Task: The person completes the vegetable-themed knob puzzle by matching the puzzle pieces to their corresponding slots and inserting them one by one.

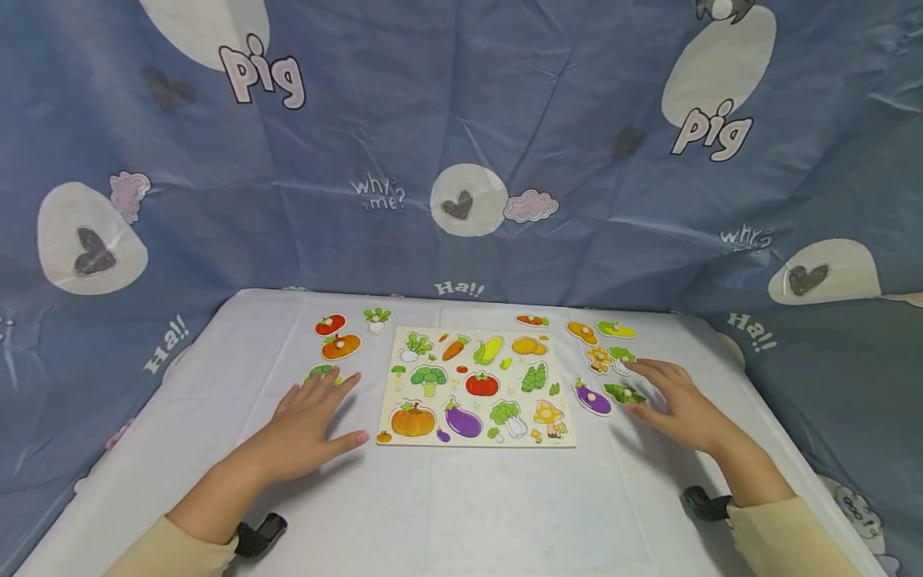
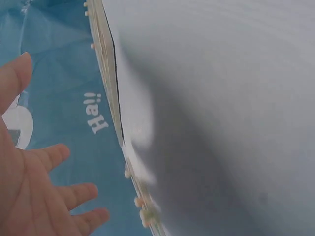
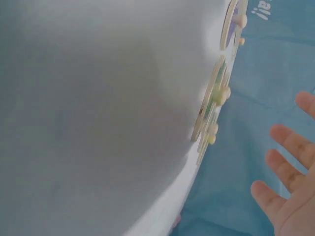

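Observation:
A wooden vegetable puzzle board (image 1: 441, 381) lies on the white table, printed with vegetables. My left hand (image 1: 306, 429) hovers left of it with fingers spread, holding nothing. Its fingertips partly cover a broccoli piece (image 1: 317, 371); pumpkin (image 1: 349, 344), tomato (image 1: 323, 327) and turnip (image 1: 377, 328) pieces lie beyond. On the right, my right hand (image 1: 681, 409) is held over the table, fingers extended and grasping nothing. Nearest to it are a green vegetable piece (image 1: 615, 391) and a bok choy piece (image 1: 618, 353). An eggplant piece (image 1: 586, 393) lies between that hand and the board.
Mushroom (image 1: 594, 353), potato (image 1: 577, 328), corn (image 1: 624, 330) and carrot (image 1: 526, 320) knobbed pieces lie at the back right. A blue printed cloth (image 1: 404, 248) hangs behind the table (image 1: 490, 513). Each wrist wears a black strap mount (image 1: 263, 535).

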Demonstrator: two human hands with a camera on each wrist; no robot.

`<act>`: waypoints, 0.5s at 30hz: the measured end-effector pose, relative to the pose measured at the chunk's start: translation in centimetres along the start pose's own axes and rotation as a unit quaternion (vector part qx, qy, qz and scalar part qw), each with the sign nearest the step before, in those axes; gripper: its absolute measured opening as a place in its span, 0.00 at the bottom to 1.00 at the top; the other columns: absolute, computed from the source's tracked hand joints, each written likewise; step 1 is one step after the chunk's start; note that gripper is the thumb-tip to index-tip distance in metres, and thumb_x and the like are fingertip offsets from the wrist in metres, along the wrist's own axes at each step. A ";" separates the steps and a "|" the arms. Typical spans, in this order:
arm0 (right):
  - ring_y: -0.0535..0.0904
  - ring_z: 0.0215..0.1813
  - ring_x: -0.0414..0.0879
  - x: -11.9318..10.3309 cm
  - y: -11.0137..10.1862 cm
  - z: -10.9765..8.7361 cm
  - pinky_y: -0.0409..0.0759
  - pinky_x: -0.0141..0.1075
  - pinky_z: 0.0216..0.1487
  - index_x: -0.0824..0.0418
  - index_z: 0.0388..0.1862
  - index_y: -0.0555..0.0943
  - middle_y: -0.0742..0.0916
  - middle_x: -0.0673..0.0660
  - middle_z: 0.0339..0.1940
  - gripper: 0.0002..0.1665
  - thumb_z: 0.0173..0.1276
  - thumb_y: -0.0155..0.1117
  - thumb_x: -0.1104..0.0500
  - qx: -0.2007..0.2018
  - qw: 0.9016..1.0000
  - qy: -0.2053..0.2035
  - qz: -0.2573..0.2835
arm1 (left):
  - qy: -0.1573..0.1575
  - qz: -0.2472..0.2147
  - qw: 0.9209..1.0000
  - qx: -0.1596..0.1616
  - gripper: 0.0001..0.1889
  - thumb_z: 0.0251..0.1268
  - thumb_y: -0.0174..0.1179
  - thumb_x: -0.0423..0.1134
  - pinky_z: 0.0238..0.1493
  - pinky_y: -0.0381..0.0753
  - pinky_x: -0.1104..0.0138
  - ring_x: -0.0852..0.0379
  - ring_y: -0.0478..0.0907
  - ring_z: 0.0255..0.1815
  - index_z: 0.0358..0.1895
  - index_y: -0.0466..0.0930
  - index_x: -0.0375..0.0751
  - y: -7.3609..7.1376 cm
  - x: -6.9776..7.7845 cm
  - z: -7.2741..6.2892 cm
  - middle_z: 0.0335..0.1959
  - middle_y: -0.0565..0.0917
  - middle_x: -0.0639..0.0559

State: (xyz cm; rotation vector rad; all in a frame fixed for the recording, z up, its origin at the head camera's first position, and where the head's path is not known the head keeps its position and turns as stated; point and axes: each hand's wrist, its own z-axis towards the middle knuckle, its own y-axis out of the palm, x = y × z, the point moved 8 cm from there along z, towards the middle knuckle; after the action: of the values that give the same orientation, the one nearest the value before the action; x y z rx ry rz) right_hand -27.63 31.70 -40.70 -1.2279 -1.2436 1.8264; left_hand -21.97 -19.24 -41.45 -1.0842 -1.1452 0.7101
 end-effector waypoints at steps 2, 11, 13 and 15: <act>0.58 0.73 0.66 -0.3 0.2 0.3 0.59 0.70 0.66 0.57 0.72 0.71 0.71 0.66 0.71 0.37 0.67 0.70 0.49 0.001 1.000 -0.004 0.008 | 0.008 -0.004 1.000 -0.004 0.47 0.63 0.58 0.69 0.71 0.43 0.31 0.27 0.48 0.77 0.79 0.57 0.45 0.2 0.4 0.4 0.78 0.54 0.30; 0.64 0.69 0.65 -1.2 1.0 1.6 0.63 0.66 0.66 0.60 0.64 0.78 0.76 0.66 0.66 0.28 0.67 0.71 0.54 -0.012 0.999 -0.023 0.026 | 0.019 -0.017 0.999 -0.020 0.49 0.61 0.59 0.70 0.71 0.48 0.33 0.27 0.51 0.76 0.78 0.58 0.45 1.1 1.2 1.8 0.77 0.57 0.30; 0.64 0.69 0.66 -1.3 1.2 1.9 0.63 0.66 0.67 0.60 0.64 0.79 0.77 0.66 0.66 0.28 0.67 0.71 0.53 -0.019 0.999 -0.026 0.030 | 0.020 -0.020 0.999 -0.027 0.49 0.61 0.59 0.70 0.71 0.49 0.32 0.26 0.51 0.76 0.78 0.58 0.44 1.4 1.3 2.2 0.77 0.57 0.30; 0.64 0.69 0.66 -1.4 1.5 2.1 0.63 0.67 0.67 0.60 0.64 0.79 0.77 0.66 0.66 0.28 0.67 0.71 0.53 -0.027 0.999 -0.024 0.036 | 0.020 -0.022 0.999 -0.037 0.49 0.61 0.60 0.70 0.70 0.51 0.32 0.26 0.52 0.76 0.79 0.57 0.44 1.7 1.4 2.6 0.76 0.57 0.29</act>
State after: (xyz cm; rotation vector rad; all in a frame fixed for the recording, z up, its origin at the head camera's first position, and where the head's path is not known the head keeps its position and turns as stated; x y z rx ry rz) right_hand -29.00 29.16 -41.32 -1.2798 -1.2980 1.8962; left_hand -23.86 -16.60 -42.41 -1.1282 -1.1650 0.6127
